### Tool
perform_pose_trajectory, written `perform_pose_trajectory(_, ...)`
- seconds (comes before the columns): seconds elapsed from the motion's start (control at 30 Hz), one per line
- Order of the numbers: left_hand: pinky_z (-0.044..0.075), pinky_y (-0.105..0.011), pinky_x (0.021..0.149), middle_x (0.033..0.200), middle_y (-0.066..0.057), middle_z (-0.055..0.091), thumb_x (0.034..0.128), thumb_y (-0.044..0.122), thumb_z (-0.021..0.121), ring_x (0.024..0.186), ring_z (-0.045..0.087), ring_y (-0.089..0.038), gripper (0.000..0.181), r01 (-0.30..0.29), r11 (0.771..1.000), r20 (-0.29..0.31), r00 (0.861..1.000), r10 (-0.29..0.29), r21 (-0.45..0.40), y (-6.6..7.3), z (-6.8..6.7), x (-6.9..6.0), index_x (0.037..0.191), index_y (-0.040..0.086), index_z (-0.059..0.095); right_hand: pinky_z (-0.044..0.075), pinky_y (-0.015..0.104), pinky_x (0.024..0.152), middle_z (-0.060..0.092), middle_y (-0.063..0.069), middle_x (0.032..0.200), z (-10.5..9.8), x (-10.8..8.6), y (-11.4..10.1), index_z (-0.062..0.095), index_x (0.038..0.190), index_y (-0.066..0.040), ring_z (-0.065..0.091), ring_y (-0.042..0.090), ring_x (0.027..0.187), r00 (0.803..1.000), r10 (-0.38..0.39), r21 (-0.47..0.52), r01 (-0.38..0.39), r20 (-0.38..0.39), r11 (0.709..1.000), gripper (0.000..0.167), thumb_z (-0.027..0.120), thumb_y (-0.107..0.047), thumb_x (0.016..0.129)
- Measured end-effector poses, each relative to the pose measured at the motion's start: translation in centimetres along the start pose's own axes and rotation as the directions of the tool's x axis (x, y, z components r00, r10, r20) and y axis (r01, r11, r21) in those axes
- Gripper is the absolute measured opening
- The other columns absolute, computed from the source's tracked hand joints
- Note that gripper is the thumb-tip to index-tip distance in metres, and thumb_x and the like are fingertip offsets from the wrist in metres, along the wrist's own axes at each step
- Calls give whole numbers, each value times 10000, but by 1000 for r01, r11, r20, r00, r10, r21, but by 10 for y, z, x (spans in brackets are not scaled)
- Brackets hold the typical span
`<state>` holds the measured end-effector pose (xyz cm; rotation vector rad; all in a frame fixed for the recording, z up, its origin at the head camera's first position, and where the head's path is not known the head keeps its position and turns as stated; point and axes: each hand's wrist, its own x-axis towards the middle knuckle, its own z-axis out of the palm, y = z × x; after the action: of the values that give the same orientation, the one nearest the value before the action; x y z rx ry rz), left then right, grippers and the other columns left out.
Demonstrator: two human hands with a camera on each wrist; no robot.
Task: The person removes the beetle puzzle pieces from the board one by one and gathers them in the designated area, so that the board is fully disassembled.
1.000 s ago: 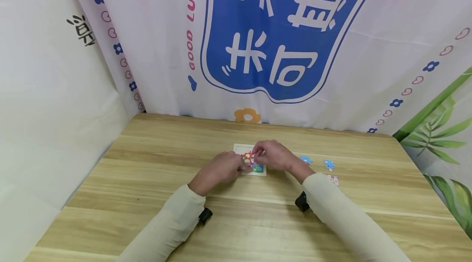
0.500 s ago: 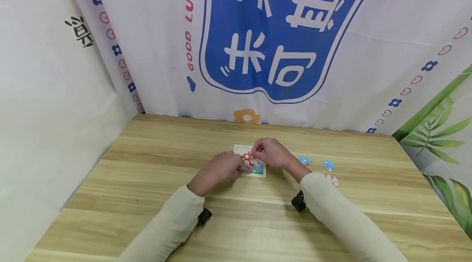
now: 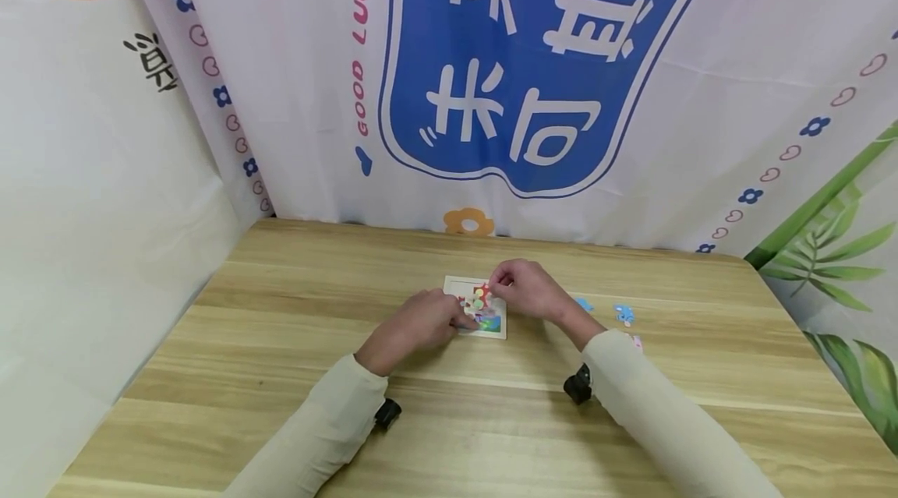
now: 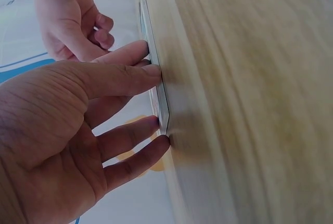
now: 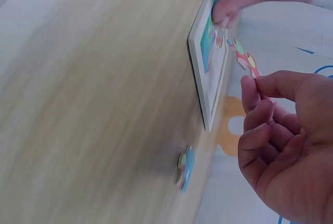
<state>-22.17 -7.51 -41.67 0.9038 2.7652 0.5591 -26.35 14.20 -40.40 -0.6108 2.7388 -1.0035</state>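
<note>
A small puzzle board (image 3: pixel 456 280) with a pale frame and a partly coloured picture lies flat on the wooden table. My left hand (image 3: pixel 429 319) rests at its left side; in the left wrist view the thumb and fingers (image 4: pixel 132 135), mostly straight, touch the board's edge and top. Between thumb and index finger, my right hand (image 3: pixel 528 290) pinches a red puzzle piece (image 5: pixel 248 61) with yellow and green spots. The right wrist view shows this piece raised and tilted above the board's surface. Some of the board's picture is hidden under the left fingers.
Right of the board lie loose puzzle pieces: a blue one (image 3: pixel 624 314), another blue one (image 3: pixel 584 304) partly behind the right wrist, and a pink one (image 3: pixel 637 341) mostly covered by the sleeve. A printed curtain (image 3: pixel 316 132) hangs along the table's back edge.
My right hand has shifted slightly right, and the red puzzle piece has come up with it from the board, turned a little. The left hand stays on the board.
</note>
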Motion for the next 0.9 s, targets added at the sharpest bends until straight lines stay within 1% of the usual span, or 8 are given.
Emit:
perform_pose_trajectory(0.1,253,-257,531,837,-3,747,925,-3,740,565,233,-101,317,-10,1000,-10,1000,10,3,0,0,-1,1141,219,808,485,323,708,673,0,884,-7,-7,4,731,950,-67,578,162,799,1000,4,7,-4,2,1000,110,626,-67,980)
perform_pose_trajectory(0.17,271,-255,535,984,-32,768,927,8,747,573,270,-94,305,-16,1000,-16,1000,16,10,-1,0,-1,1138,219,809,483,326,689,673,8,885,-12,-12,7,730,958,-65,573,167,787,1000,6,7,-6,6,1000,109,624,-68,985)
perform_pose_trajectory(0.23,315,-250,551,1095,-37,758,921,19,758,602,364,-66,295,-28,999,-29,999,29,27,-1,0,-1,1124,226,815,481,324,674,673,9,880,-17,-18,11,731,961,-67,568,167,771,1000,8,1,-8,10,1000,113,622,-75,991)
perform_pose_trajectory(0.3,353,-250,578,1125,-24,755,917,27,764,660,478,-60,301,-31,999,-32,999,32,41,-1,-1,-2,1122,240,817,481,330,665,674,9,878,-23,-25,14,733,964,-71,566,172,759,1000,14,1,-14,19,1000,118,620,-84,997)
perform_pose_trajectory(0.4,382,-257,599,1132,8,756,912,31,768,768,601,-85,311,-33,998,-35,999,35,54,-2,-1,-3,1121,256,819,474,335,662,671,5,872,-30,-34,22,733,965,-77,559,174,750,999,12,1,-12,35,1000,122,615,-91,995)
perform_pose_trajectory(0.53,384,-260,602,1150,23,752,915,38,772,798,622,-98,315,-24,999,-31,999,25,44,-2,0,-5,1129,264,816,463,338,662,669,5,869,-41,-49,34,727,961,-76,551,175,755,998,22,-2,-22,67,1000,112,620,-89,989)
perform_pose_trajectory(0.73,381,-261,598,1018,3,776,920,56,775,704,506,-67,292,-32,999,-32,999,34,42,-1,2,-3,1128,257,818,425,314,633,657,14,871,-55,-74,56,730,975,-70,512,178,743,993,50,2,-50,110,999,110,637,-119,1007)
perform_pose_trajectory(0.9,355,-258,581,973,0,776,917,46,775,662,439,-71,299,-31,999,-32,999,32,40,-1,2,-4,1126,254,819,406,300,627,636,47,863,-66,-90,70,706,982,-49,494,186,739,987,77,20,-81,143,997,114,620,-110,1026)
